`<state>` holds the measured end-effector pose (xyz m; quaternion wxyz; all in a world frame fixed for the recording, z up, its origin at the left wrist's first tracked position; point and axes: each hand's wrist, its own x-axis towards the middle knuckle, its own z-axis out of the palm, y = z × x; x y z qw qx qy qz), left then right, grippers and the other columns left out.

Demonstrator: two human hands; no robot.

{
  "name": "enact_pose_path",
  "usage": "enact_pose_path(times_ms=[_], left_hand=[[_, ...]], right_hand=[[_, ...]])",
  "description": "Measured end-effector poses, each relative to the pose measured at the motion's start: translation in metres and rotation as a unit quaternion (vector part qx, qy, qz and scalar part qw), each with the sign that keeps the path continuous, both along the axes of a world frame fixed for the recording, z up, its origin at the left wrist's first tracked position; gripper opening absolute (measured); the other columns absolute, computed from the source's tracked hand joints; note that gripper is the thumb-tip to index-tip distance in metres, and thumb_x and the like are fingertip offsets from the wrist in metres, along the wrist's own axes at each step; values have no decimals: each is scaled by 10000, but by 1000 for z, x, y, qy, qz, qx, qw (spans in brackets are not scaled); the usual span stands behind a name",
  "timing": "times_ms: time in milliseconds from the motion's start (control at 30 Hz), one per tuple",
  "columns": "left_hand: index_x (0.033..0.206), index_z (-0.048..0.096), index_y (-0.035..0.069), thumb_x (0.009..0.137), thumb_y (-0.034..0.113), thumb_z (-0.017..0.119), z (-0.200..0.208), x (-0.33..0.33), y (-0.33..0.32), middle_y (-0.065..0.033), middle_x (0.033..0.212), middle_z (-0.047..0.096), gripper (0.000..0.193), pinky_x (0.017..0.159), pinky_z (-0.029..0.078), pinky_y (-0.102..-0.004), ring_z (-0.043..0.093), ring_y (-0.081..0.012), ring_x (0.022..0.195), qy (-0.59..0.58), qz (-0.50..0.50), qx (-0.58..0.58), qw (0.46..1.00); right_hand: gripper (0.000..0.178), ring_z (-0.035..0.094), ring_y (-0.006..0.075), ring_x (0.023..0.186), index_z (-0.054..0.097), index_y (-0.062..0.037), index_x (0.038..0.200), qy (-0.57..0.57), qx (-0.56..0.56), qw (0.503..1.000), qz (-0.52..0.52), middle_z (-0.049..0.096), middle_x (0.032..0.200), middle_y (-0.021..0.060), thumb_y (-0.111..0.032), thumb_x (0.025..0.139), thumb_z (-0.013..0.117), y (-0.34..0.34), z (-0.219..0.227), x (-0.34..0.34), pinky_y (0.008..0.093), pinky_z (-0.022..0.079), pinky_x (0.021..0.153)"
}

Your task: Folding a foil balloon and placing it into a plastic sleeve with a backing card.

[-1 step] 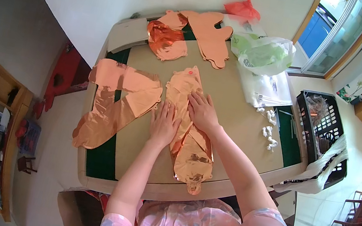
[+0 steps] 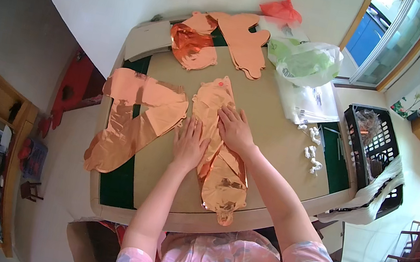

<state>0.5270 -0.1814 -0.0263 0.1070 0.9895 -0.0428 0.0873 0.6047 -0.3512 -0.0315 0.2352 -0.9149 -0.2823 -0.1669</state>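
A flat, rose-gold foil balloon (image 2: 223, 184) lies lengthwise before me, folded into a narrow strip with creases, its near end overhanging the table's front edge. My left hand (image 2: 189, 147) rests on its left edge, fingers stretched out. Across the upper middle of the balloon, my right hand (image 2: 235, 130) lies flat with fingers extended. To the left is another uninflated foil balloon (image 2: 122, 121), spread out with a gap in its shape. At the back lie a shiny foil balloon (image 2: 193, 49) and a stack of matte-looking foil shapes (image 2: 240, 41).
Cardboard (image 2: 263, 179) covers the table's middle. At right are clear plastic bags (image 2: 310, 104), a green-and-white bag (image 2: 306, 64), small bundles of white string (image 2: 312, 155) and thin rods (image 2: 339, 145). Beyond the right edge stands a black crate (image 2: 403, 148) draped with white strands (image 2: 372, 196). A red bag (image 2: 281, 12) sits behind.
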Motion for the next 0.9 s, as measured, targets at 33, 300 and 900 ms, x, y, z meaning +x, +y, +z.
enact_pose_path(times_ms=[33,300,900], left_hand=[[1419,352,8,948,371,494,-1,-3,2,-196,1515,284,612,1137,155,-558,230,-305,1429,2,0,1,1000],[1296,456,88,734,150,654,49,-98,-42,-170,1212,489,600,1011,325,-519,463,-336,1174,-47,-70,-77,993],[1205,525,22,872,123,577,40,-33,-12,-169,1264,530,353,1006,384,-463,504,-349,1156,-92,2,-186,978]], right_hand=[[377,419,270,1318,535,-58,1272,2,1,1000,0,505,1364,124,-230,940,485,1,2,-1,523,308,1083],[396,439,272,1302,529,-93,1302,2,2,1000,-3,516,1360,107,-238,934,504,-2,-4,4,516,299,1088],[387,434,268,1297,540,-68,1262,-13,4,1000,1,519,1345,113,-248,920,512,-2,0,3,525,303,1088]])
